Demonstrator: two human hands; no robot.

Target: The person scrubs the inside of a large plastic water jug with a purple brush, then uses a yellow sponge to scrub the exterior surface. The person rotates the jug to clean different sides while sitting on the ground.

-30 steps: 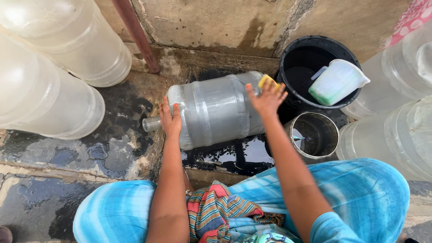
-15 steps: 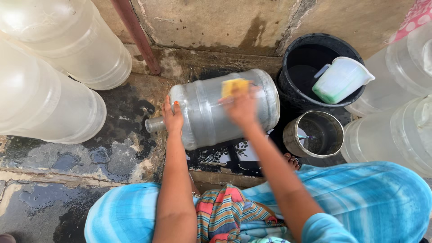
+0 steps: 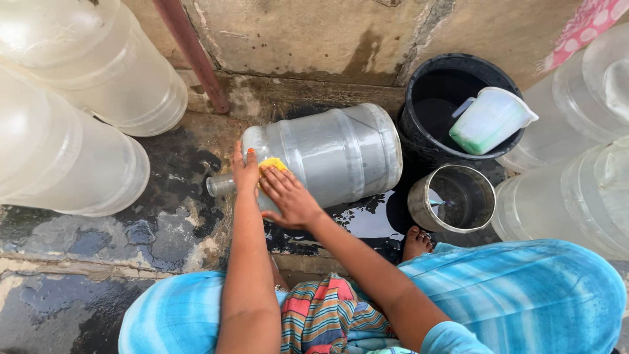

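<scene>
The big clear water jug (image 3: pixel 327 157) lay on its side on the wet stone floor (image 3: pixel 118 229), at the centre of the view, its neck pointing to 9 o'clock and its base to 3 o'clock, close under the stained wall (image 3: pixel 314 39) at 12 o'clock. More large pale jugs (image 3: pixel 72 111) were stacked at 10 o'clock, others (image 3: pixel 576 164) at 3 o'clock. At 1 o'clock stood a black bucket (image 3: pixel 426 144) with a white jug-shaped scoop (image 3: pixel 488 121) resting inside it, and just below that, at 3 o'clock of the lying jug, a small metal pot (image 3: pixel 452 200) holding water.

The right hand (image 3: pixel 291 200) lay palm down on the jug's shoulder, fingers (image 3: pixel 275 180) spread moderately and pressed flat over a yellow sponge (image 3: pixel 274 164), which peeped out at 12 o'clock of the fingertips, trapped between them and the plastic. The left hand (image 3: pixel 246 172) sat just beside it at 9 o'clock, fingers together and extended, resting against the jug where shoulder narrows to neck, bracing rather than grasping. The two hands nearly touched. A bare foot (image 3: pixel 416 241) showed at 5 o'clock of the jug.
</scene>
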